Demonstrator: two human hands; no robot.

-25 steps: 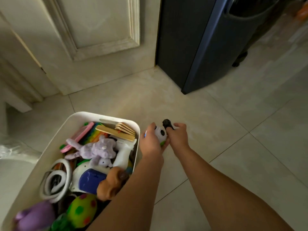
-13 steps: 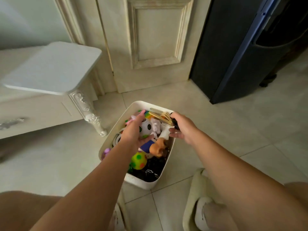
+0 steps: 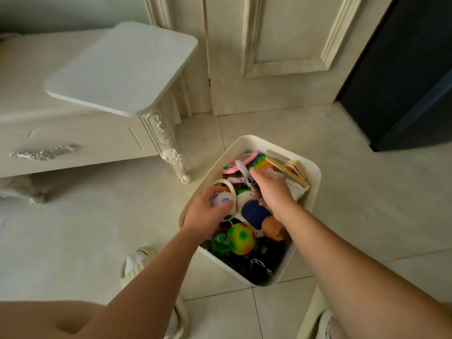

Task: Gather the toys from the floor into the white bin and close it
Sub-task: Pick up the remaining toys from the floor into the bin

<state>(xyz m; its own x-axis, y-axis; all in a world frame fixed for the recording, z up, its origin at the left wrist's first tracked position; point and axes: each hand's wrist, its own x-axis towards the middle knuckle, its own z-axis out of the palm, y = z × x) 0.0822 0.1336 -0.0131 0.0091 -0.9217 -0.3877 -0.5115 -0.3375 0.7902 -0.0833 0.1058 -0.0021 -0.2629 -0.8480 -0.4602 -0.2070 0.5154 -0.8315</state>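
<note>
The white bin [image 3: 315,172] sits open on the tiled floor [image 3: 342,204], near the middle of my view and just right of the cabinet's carved leg [image 3: 168,148]. It is heaped nearly to the rim. I can make out a yellow-green spotted ball [image 3: 241,239] at the near side, with a brown doll head [image 3: 274,230] beside it and a dark blue toy [image 3: 255,212] just near of the right hand. A pink toy [image 3: 232,168] and a bundle of wooden sticks [image 3: 291,171] lie towards the far wall. Something dark and tangled fills the near corner, and I can't identify it.

Both hands are over the bin. The left hand [image 3: 208,211] has its fingers [image 3: 226,204] curled round a white ball with coloured dots [image 3: 223,199], held low at the bin's left edge. The right hand [image 3: 274,189] is closed around a small dark toy [image 3: 253,183], which pokes out past the thumb above the middle of the pile.

I'd judge the gathering nearly finished, since every toy I can see is either in the bin or in a hand. What's left is to let these two go into the heap and then close the bin. I can't pick out a lid anywhere in view, and the pile stands high enough that it may need pressing down first.

Further out, the pale cabinet [image 3: 61,143] with its white top [image 3: 122,69] is on the left and a cream panelled door [image 3: 269,45] at the far side. A dark appliance [image 3: 403,81] stands at the far right, and a pale slipper [image 3: 137,265] lies nearest the camera
</note>
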